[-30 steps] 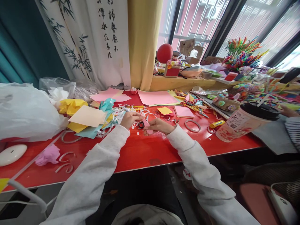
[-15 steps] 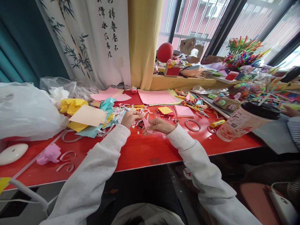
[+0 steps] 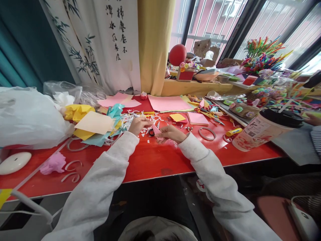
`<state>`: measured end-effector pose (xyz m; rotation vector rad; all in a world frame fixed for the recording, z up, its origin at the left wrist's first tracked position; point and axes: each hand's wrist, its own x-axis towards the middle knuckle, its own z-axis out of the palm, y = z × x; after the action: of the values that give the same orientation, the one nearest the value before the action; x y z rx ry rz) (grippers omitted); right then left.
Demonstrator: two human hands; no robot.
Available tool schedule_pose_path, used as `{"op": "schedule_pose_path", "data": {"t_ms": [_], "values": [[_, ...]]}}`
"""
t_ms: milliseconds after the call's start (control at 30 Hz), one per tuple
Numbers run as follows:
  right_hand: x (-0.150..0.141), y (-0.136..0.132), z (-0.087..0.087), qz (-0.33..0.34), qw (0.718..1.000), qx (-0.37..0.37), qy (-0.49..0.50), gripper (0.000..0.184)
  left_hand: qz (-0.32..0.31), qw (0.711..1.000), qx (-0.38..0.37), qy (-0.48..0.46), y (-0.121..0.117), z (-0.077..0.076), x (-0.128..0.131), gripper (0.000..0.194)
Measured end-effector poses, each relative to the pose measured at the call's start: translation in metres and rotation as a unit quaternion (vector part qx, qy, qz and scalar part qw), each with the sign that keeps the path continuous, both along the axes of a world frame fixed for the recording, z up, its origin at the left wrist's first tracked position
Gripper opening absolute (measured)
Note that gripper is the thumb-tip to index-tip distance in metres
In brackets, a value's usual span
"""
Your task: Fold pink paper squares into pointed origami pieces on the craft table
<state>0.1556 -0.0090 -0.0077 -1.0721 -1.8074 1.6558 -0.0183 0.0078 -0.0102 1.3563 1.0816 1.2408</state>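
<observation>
A small folded piece of pink paper [image 3: 155, 130], narrow and pointed, is held between my two hands above the red table [image 3: 150, 164]. My left hand [image 3: 139, 125] pinches its upper tip with thumb and fingers. Around its lower, wider end the fingers of my right hand [image 3: 172, 133] are closed. Just behind the paper lies a pair of scissors with dark handles [image 3: 151, 132], partly covered by it. White paper shreds [image 3: 130, 117] are scattered beyond my left hand.
Right of my hands are yellow sticky notes [image 3: 177, 117], a pink note pad [image 3: 197, 118], a tape ring [image 3: 207, 133], a glue stick [image 3: 234, 132] and a tall drink cup [image 3: 263, 130]. A white plastic bag [image 3: 32, 117] bulges at left. Another person's hand [image 3: 312, 118] shows at far right.
The view has shifted slightly. My hands keep hold of the pink paper in nearly the same place, with its lower end slightly turned.
</observation>
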Motion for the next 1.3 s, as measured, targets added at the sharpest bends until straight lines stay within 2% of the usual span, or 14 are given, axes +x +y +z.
{"op": "schedule_pose_path", "data": {"t_ms": [133, 300, 433, 633, 867, 1133, 1300], "values": [[-0.0009, 0.0018, -0.0045, -0.028, 0.999, -0.014, 0.044, 0.023, -0.023, 0.999, 0.011, 0.019, -0.0002, 0.0011, 0.0024, 0.028], [-0.0019, 0.0031, -0.0060, -0.047, 0.995, -0.001, 0.091, 0.024, -0.090, 0.992, -0.002, 0.093, -0.0012, -0.0006, 0.0064, 0.035], [-0.0026, 0.0020, -0.0024, -0.032, 0.996, -0.010, 0.080, 0.026, -0.075, 0.991, 0.013, 0.111, -0.0008, -0.0030, 0.0067, 0.035], [-0.0011, 0.0059, -0.0053, -0.116, 0.988, 0.019, 0.099, 0.022, -0.041, 0.995, 0.042, 0.081, -0.0030, -0.0009, 0.0070, 0.036], [0.0005, 0.0061, -0.0035, -0.128, 0.978, 0.053, 0.155, 0.027, -0.128, 0.986, 0.037, 0.104, -0.0045, 0.0004, 0.0073, 0.035], [0.0004, 0.0040, -0.0032, -0.117, 0.982, 0.045, 0.143, 0.026, -0.111, 0.985, 0.045, 0.127, -0.0055, 0.0000, 0.0095, 0.031], [0.0012, 0.0056, -0.0037, -0.125, 0.983, 0.041, 0.126, 0.028, -0.115, 0.976, 0.083, 0.166, -0.0057, 0.0005, 0.0099, 0.030]]}}
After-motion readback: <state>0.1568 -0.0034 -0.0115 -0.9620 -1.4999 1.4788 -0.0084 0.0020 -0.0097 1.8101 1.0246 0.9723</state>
